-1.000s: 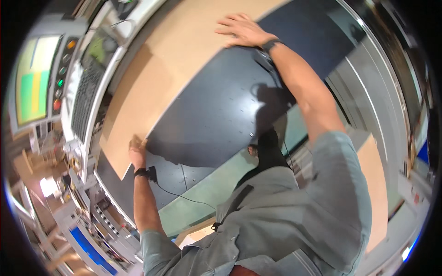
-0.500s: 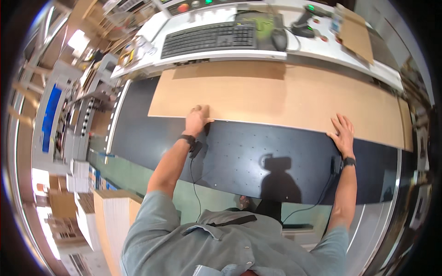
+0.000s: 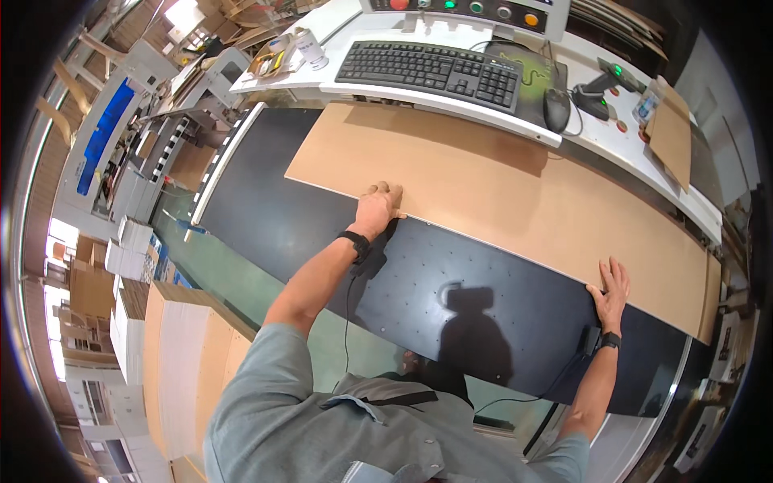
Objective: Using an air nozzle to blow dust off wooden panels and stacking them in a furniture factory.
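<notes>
A long tan board (image 3: 475, 181) lies across a dark, dotted machine bed (image 3: 419, 270). My left hand (image 3: 377, 209) is at the board's near edge, left of its middle. Its fingers curl over the top, and the thumb sits along the edge. Farther right, my right hand (image 3: 610, 296) rests on the same edge with fingers stretched forward and the thumb apart. Each wrist wears a black band, and a cord hangs down from each.
Beyond the board, a white desk holds a keyboard (image 3: 428, 72), a mouse (image 3: 555, 110), a scanner on a stand (image 3: 596, 95) and a white bottle (image 3: 310, 48). Lit buttons line a control panel (image 3: 475, 10). Stacked boards (image 3: 189, 354) stand at the lower left. A narrow strip (image 3: 710, 299) lies at the board's right end.
The view has turned, so the desk and board appear more slanted and the control panel shows more. Both hands keep about the same places on the board's edge.
</notes>
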`<state>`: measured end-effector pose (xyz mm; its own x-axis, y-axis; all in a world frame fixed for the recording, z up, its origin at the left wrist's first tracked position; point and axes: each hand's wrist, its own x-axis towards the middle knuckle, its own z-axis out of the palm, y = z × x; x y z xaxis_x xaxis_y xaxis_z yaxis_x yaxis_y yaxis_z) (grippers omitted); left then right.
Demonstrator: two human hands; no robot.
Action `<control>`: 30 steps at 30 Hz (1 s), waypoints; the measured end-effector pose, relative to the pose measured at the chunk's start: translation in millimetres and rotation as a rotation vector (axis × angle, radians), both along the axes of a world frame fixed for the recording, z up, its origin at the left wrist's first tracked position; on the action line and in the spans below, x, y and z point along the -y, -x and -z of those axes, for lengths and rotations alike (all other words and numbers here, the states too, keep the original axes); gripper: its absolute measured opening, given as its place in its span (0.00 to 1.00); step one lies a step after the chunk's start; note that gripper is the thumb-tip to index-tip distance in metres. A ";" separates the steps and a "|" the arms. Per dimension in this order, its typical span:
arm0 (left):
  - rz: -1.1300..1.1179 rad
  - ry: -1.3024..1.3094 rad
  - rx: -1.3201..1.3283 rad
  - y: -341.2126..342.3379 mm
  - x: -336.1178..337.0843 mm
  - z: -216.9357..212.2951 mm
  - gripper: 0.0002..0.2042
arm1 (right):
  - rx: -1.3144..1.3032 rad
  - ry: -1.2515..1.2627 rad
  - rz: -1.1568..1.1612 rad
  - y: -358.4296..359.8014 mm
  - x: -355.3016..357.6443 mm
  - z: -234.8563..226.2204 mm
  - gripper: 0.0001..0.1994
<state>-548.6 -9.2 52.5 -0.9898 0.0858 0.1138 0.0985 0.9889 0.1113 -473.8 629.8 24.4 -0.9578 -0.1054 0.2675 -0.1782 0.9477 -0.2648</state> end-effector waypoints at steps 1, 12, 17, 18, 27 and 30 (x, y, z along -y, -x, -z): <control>0.007 0.006 0.002 -1.0 -0.1 -0.5 0.30 | 0.010 0.007 0.004 -0.6 3.6 -0.7 0.37; 0.058 -0.412 -0.222 -145.6 26.3 -24.5 0.28 | 0.026 0.392 0.002 -6.8 72.1 1.3 0.29; -0.366 -0.470 -0.205 -316.2 130.1 -11.9 0.26 | 0.677 1.153 -0.147 -69.2 352.9 -88.9 0.15; -0.475 -0.493 -0.187 -351.9 153.5 -1.6 0.26 | 0.743 1.147 -0.247 -80.0 408.3 -92.8 0.15; -0.970 -0.680 0.335 -655.6 324.7 167.7 0.17 | 1.329 0.466 -1.220 -194.7 827.2 -45.1 0.16; -1.406 -0.853 0.079 -756.2 332.8 241.3 0.16 | 1.303 0.104 -1.596 -248.0 947.0 -65.5 0.16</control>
